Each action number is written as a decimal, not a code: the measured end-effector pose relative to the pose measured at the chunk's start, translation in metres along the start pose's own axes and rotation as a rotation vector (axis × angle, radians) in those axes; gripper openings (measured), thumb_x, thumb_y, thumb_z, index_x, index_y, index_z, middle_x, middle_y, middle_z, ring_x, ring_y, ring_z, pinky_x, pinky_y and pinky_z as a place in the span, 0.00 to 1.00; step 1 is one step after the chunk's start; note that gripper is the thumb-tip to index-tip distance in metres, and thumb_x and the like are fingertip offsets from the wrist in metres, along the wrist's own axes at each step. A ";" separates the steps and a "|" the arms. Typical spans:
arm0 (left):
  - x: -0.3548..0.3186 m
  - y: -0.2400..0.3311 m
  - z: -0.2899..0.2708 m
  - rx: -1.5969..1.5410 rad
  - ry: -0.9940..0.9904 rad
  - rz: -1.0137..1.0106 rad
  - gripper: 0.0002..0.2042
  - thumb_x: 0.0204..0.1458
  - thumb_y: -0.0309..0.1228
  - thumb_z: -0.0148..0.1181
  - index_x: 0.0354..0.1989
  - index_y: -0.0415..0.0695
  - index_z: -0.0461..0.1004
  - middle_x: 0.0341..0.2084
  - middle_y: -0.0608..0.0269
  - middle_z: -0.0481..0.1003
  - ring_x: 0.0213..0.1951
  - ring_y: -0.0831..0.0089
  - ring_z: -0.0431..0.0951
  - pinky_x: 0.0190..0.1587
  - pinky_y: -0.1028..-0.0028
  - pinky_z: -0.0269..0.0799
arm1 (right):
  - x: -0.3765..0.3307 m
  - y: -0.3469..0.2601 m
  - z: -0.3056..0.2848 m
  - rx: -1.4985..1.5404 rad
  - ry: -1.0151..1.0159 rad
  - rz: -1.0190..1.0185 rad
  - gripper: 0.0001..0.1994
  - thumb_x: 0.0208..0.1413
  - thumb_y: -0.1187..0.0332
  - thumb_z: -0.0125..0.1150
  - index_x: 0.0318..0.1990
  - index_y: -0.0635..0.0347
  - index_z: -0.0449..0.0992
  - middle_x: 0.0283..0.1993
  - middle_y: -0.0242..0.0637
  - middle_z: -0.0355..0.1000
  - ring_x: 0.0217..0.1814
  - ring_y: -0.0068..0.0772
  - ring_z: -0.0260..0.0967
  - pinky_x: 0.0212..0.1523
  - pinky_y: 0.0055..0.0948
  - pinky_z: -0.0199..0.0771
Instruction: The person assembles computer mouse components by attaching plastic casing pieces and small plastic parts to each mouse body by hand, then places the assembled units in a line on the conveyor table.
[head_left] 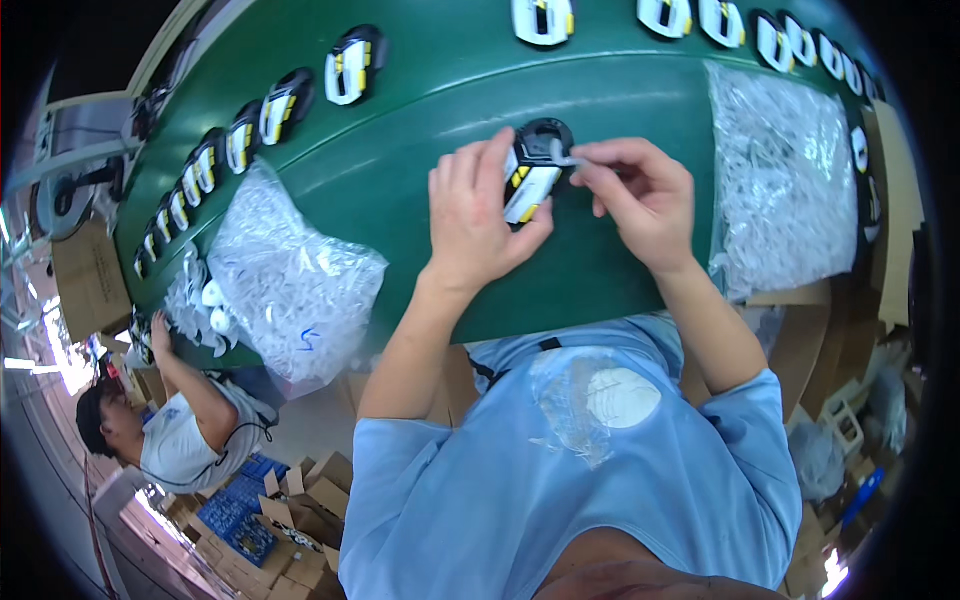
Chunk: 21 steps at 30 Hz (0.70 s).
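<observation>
A black, white and yellow plastic housing lies on the green table in front of me, its black end with a round opening pointing away. My left hand is closed on its left side, fingers along the edge and thumb near the lower end. Between thumb and forefinger, my right hand pinches a small translucent strip at the black end of the housing. I cannot tell whether the strip is fastened to the housing. Part of the housing is hidden by my left hand.
Clear bags of translucent pieces lie left and right. Similar housings stand in a line along the table's far side. At the left a co-worker reaches onto the table. Cardboard boxes stand on the floor.
</observation>
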<state>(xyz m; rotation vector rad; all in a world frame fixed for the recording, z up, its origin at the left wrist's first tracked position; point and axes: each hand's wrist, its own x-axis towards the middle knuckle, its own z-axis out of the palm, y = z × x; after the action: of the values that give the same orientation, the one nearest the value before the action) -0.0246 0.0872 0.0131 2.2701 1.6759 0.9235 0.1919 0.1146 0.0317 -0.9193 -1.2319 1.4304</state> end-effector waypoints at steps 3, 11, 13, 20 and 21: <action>0.003 0.005 0.003 -0.037 -0.031 -0.003 0.40 0.45 0.37 0.74 0.69 0.36 0.69 0.52 0.45 0.74 0.51 0.48 0.75 0.55 0.54 0.69 | 0.003 0.026 0.004 -0.027 0.072 -0.096 0.08 0.64 0.78 0.70 0.49 0.67 0.86 0.45 0.37 0.83 0.41 0.19 0.79 0.38 0.20 0.79; -0.001 0.011 0.007 -0.057 -0.057 0.018 0.37 0.45 0.36 0.73 0.68 0.41 0.74 0.51 0.51 0.75 0.50 0.53 0.74 0.55 0.57 0.69 | 0.009 0.025 0.002 -0.333 -0.070 -0.024 0.06 0.62 0.74 0.72 0.45 0.62 0.88 0.37 0.30 0.79 0.29 0.16 0.65 0.30 0.22 0.65; 0.000 0.010 0.006 -0.036 -0.062 0.035 0.36 0.45 0.37 0.73 0.67 0.41 0.74 0.51 0.51 0.75 0.50 0.53 0.74 0.55 0.57 0.69 | 0.009 0.016 -0.001 -0.410 -0.052 -0.053 0.06 0.61 0.74 0.72 0.45 0.62 0.88 0.36 0.31 0.79 0.29 0.17 0.66 0.30 0.23 0.66; 0.001 0.008 0.006 -0.026 -0.070 0.042 0.36 0.46 0.37 0.73 0.67 0.41 0.75 0.51 0.52 0.75 0.49 0.54 0.74 0.55 0.57 0.69 | 0.007 0.012 -0.017 -0.628 -0.059 -0.214 0.07 0.60 0.73 0.72 0.44 0.60 0.88 0.35 0.35 0.80 0.28 0.27 0.70 0.29 0.27 0.69; 0.002 0.008 0.006 -0.028 -0.074 0.044 0.36 0.46 0.37 0.73 0.67 0.41 0.75 0.51 0.52 0.75 0.49 0.54 0.74 0.55 0.57 0.69 | 0.007 0.010 -0.018 -0.629 -0.055 -0.212 0.07 0.60 0.73 0.72 0.44 0.60 0.88 0.35 0.35 0.80 0.28 0.27 0.70 0.29 0.27 0.69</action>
<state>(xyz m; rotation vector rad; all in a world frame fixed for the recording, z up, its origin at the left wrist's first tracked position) -0.0145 0.0877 0.0127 2.3022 1.5796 0.8558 0.2055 0.1258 0.0183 -1.1219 -1.8108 0.9099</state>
